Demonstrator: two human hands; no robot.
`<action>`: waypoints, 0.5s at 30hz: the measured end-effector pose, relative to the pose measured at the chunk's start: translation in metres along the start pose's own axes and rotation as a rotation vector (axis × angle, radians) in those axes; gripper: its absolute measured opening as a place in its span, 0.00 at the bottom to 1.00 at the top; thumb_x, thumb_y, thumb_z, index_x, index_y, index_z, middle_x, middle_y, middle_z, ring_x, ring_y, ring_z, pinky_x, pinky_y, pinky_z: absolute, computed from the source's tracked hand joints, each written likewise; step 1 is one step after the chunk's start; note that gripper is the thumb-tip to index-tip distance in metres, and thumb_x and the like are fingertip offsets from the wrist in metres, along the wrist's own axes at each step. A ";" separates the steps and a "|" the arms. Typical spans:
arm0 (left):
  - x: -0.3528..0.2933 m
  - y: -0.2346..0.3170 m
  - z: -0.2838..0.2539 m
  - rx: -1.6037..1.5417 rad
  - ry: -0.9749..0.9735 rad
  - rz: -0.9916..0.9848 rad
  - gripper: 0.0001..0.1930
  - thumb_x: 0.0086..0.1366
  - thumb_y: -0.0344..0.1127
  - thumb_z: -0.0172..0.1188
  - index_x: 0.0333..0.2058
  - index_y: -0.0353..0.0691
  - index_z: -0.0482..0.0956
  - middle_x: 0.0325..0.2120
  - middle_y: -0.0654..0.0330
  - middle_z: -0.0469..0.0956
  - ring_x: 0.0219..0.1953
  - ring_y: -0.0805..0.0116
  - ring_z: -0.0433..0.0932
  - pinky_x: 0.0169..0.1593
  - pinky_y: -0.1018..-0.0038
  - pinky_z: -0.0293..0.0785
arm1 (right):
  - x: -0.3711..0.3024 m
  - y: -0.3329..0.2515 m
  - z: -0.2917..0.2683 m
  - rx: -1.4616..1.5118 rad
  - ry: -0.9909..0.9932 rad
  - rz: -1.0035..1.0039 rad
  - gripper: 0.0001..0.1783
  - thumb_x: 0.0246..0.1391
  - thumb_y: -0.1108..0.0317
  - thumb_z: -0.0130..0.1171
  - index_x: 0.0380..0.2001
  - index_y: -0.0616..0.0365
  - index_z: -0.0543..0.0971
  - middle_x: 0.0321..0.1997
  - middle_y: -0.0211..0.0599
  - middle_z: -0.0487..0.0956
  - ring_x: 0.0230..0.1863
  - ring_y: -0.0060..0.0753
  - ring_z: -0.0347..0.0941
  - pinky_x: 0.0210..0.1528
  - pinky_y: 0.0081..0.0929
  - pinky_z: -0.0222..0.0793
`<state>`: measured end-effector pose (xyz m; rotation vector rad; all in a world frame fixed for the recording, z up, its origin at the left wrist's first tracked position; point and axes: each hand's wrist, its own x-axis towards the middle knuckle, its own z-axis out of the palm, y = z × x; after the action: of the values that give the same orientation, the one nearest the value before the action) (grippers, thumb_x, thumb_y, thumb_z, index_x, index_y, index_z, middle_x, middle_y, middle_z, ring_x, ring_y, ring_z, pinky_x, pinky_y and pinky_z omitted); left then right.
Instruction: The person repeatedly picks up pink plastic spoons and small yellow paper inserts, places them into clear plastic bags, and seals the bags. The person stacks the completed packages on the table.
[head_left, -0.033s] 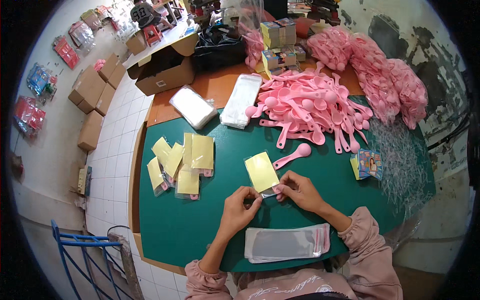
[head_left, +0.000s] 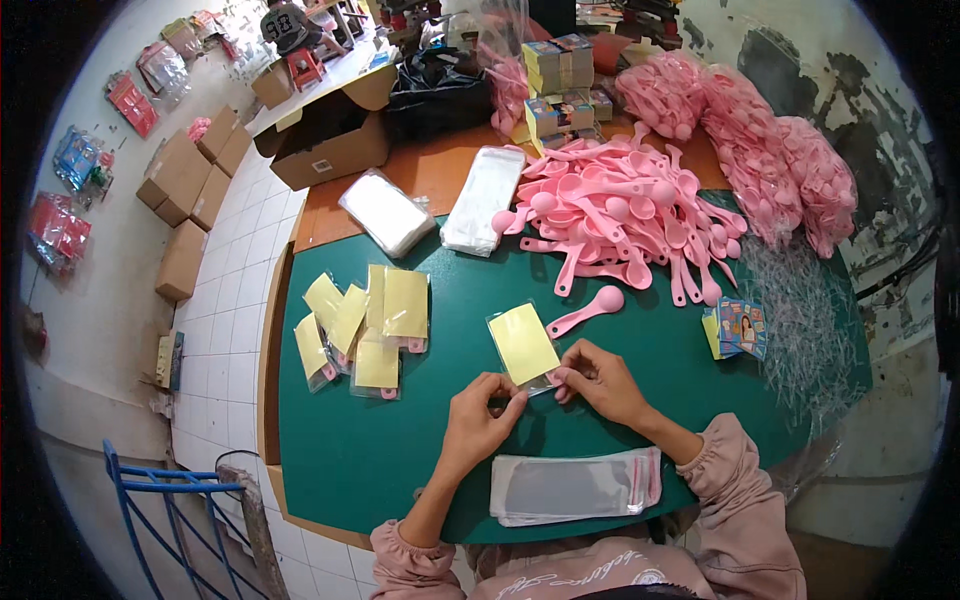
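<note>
Between my two hands, a clear plastic bag with a yellow card inside lies over the green table. My left hand pinches the bag's near left corner, thumb against forefinger. On the near right corner, my right hand also pinches; a bit of pink shows there inside the bag. Just beyond, a single pink spoon lies loose. Closer to my body rests a stack of clear bags. Off to the left are several bagged yellow cards, some with pink handle ends showing.
A heap of pink spoons covers the far middle. Packs of clear bags lie left of it. Printed cards sit at the right near plastic scraps. Behind stand bags of spoons and an open cardboard box.
The bag's near edge has flattened slightly between my fingers. Both hands keep their pinch in nearly the same place.
</note>
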<state>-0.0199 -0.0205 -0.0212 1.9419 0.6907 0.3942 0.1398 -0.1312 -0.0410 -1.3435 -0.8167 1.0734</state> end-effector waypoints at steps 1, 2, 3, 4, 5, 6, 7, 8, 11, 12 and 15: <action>0.000 -0.004 0.001 0.001 0.001 -0.007 0.06 0.56 0.28 0.58 0.28 0.31 0.73 0.23 0.63 0.73 0.27 0.77 0.74 0.29 0.80 0.74 | 0.000 -0.002 0.003 -0.019 0.079 0.013 0.09 0.52 0.72 0.55 0.29 0.65 0.66 0.23 0.33 0.73 0.23 0.21 0.73 0.25 0.18 0.70; 0.000 -0.011 0.003 -0.019 0.013 -0.021 0.06 0.55 0.28 0.58 0.28 0.31 0.72 0.23 0.62 0.73 0.27 0.78 0.74 0.28 0.80 0.74 | 0.000 -0.002 0.006 -0.016 0.075 0.017 0.09 0.52 0.72 0.55 0.29 0.65 0.66 0.23 0.33 0.73 0.23 0.21 0.73 0.25 0.18 0.70; -0.001 -0.016 0.005 -0.038 0.026 -0.036 0.07 0.55 0.29 0.59 0.28 0.31 0.71 0.22 0.62 0.73 0.26 0.79 0.74 0.28 0.81 0.73 | 0.000 -0.003 0.008 -0.026 0.110 0.004 0.09 0.52 0.73 0.54 0.29 0.65 0.66 0.24 0.34 0.73 0.22 0.22 0.73 0.23 0.17 0.70; -0.001 -0.014 0.006 -0.039 0.026 -0.038 0.07 0.55 0.29 0.59 0.28 0.31 0.71 0.22 0.62 0.73 0.26 0.79 0.74 0.28 0.81 0.73 | 0.001 -0.004 0.008 -0.038 0.150 -0.011 0.08 0.52 0.74 0.54 0.29 0.64 0.65 0.24 0.35 0.73 0.21 0.22 0.73 0.21 0.17 0.70; 0.000 -0.011 0.008 -0.123 0.043 -0.098 0.08 0.56 0.29 0.59 0.29 0.31 0.70 0.22 0.62 0.72 0.26 0.79 0.74 0.28 0.81 0.73 | 0.001 -0.004 0.008 -0.038 0.149 -0.009 0.08 0.52 0.74 0.54 0.29 0.64 0.65 0.24 0.35 0.73 0.21 0.22 0.73 0.21 0.17 0.70; 0.000 -0.008 0.010 -0.207 0.061 -0.159 0.09 0.56 0.30 0.59 0.30 0.32 0.69 0.22 0.62 0.72 0.27 0.79 0.74 0.27 0.82 0.72 | 0.001 -0.003 0.007 -0.053 0.152 -0.014 0.08 0.52 0.74 0.53 0.29 0.64 0.64 0.24 0.35 0.73 0.21 0.22 0.73 0.20 0.17 0.70; 0.000 -0.007 0.011 -0.207 0.062 -0.160 0.09 0.56 0.30 0.59 0.30 0.32 0.69 0.22 0.62 0.72 0.27 0.79 0.74 0.27 0.82 0.72 | 0.001 -0.003 0.007 -0.066 0.154 -0.019 0.08 0.52 0.75 0.52 0.29 0.64 0.64 0.24 0.35 0.73 0.21 0.22 0.73 0.20 0.17 0.70; 0.001 -0.006 0.013 -0.271 0.111 -0.168 0.10 0.56 0.30 0.59 0.31 0.34 0.67 0.22 0.62 0.72 0.27 0.78 0.74 0.26 0.82 0.72 | 0.002 -0.002 0.007 -0.065 0.152 -0.019 0.08 0.52 0.75 0.52 0.29 0.64 0.64 0.24 0.35 0.73 0.21 0.22 0.73 0.20 0.17 0.70; 0.001 -0.004 0.013 -0.299 0.169 -0.178 0.11 0.56 0.30 0.59 0.32 0.36 0.65 0.23 0.62 0.73 0.28 0.78 0.74 0.25 0.83 0.71 | 0.002 0.000 0.008 -0.046 0.130 -0.046 0.07 0.52 0.75 0.52 0.29 0.64 0.64 0.24 0.36 0.73 0.22 0.22 0.74 0.21 0.17 0.71; 0.001 -0.004 0.013 -0.262 0.178 -0.181 0.11 0.56 0.30 0.59 0.32 0.37 0.64 0.23 0.63 0.73 0.29 0.78 0.74 0.25 0.84 0.70 | 0.002 -0.001 0.009 -0.041 0.132 -0.044 0.07 0.52 0.75 0.52 0.30 0.64 0.65 0.24 0.36 0.73 0.22 0.23 0.74 0.21 0.18 0.71; 0.001 -0.003 0.012 -0.231 0.140 -0.167 0.10 0.56 0.31 0.59 0.31 0.36 0.66 0.24 0.62 0.74 0.27 0.79 0.74 0.23 0.85 0.68 | 0.002 -0.002 0.009 -0.046 0.129 -0.042 0.08 0.52 0.75 0.51 0.34 0.65 0.66 0.24 0.37 0.74 0.22 0.23 0.74 0.22 0.18 0.72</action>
<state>-0.0133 -0.0270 -0.0291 1.6372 0.8524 0.4868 0.1321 -0.1263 -0.0382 -1.4130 -0.7739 0.9303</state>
